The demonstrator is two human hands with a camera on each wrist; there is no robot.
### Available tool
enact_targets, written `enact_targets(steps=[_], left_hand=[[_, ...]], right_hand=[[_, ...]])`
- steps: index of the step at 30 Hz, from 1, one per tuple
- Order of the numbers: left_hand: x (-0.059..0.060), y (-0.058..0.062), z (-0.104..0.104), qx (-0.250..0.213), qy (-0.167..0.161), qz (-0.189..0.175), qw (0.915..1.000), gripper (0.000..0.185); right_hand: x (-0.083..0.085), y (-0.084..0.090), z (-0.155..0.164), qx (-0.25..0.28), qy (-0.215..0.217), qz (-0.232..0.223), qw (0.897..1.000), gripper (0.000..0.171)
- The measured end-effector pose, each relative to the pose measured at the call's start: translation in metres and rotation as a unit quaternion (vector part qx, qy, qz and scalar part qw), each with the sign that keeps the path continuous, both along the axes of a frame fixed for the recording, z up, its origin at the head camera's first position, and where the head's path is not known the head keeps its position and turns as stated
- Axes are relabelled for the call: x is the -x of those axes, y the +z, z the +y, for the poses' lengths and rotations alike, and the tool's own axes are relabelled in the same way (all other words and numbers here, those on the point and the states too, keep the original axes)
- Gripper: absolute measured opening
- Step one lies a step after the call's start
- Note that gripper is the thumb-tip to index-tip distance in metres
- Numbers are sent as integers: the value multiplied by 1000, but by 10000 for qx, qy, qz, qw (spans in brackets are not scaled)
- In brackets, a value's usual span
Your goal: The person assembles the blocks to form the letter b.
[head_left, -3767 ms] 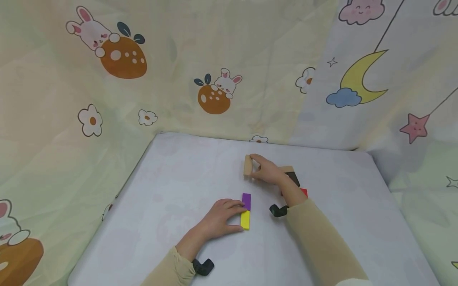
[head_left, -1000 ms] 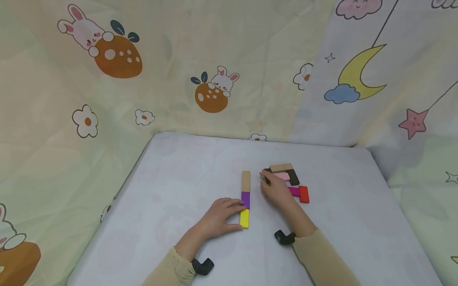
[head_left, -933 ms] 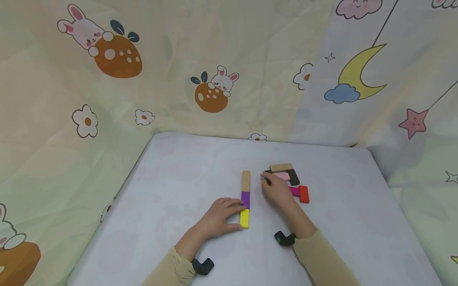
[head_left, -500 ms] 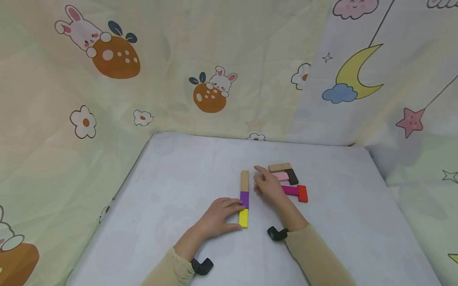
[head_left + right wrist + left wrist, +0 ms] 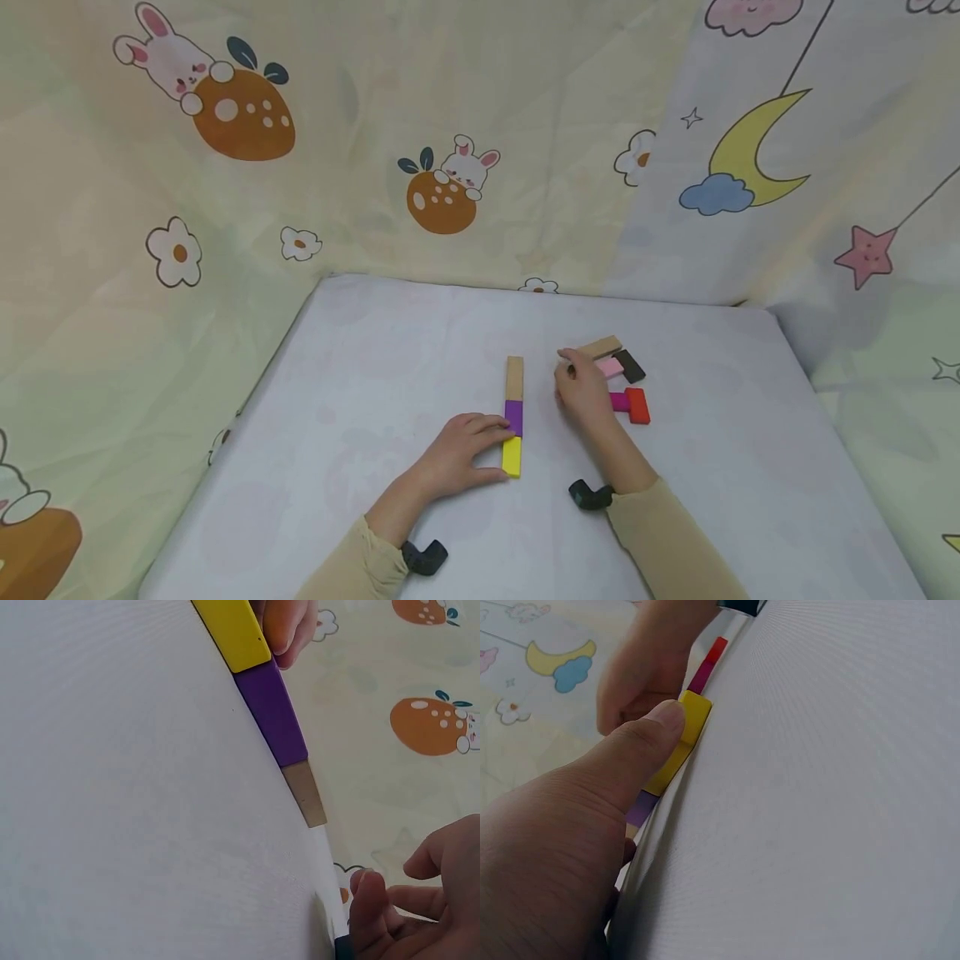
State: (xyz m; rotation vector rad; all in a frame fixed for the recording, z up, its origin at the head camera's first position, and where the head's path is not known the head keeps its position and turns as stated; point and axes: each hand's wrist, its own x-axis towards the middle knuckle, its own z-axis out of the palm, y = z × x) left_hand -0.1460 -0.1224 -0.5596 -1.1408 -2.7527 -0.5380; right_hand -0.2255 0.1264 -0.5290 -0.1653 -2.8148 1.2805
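On the desk, a row of three blocks lay end to end: a yellow block nearest the person, a purple block in the middle and a tan block at the far end. The left hand steadied the near end, its fingers relaxed along the purple block and its thumb pressed against the yellow one, as the left wrist view showed. The right hand hovered just beside the loose pile to the right, fingers half curled over a pink block; whether they had hold of anything could not be told. The step in hand seemed to be choosing the next piece for the row. That would call for a clean pinch on one block without nudging its neighbours. A second tan block, a dark block, a magenta block and a red block crowded close, touching or nearly so. Patterned cloth hung behind.
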Motion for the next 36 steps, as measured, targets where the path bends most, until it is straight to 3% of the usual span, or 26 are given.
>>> enact_targets(steps=[3,8,19,26,33,36], left_hand=[[-1,-1,1,31,32,-49,10000,60],[-1,-2,1,3,48,-125,9999,60],[0,-1,0,116,56,-155,9998,62],[0,-2,0,76,55,-190,9998,61],[-1,-2,0,134,108,-237,9996,61],[-2,-2,0,153,123,-290,9994,61]], right_hand=[[0,2,0,-177,100,1,9998,52],[1,3,-1,-523,221,-513,9971,62],[-5,0,-2,-550,853,-265,9945,45],[-3,-7,7,7,620,-61,9981,23],[5,-7,22,-162,337,137,9992,22],[9,-5,28,44,333,-92,9994,22]])
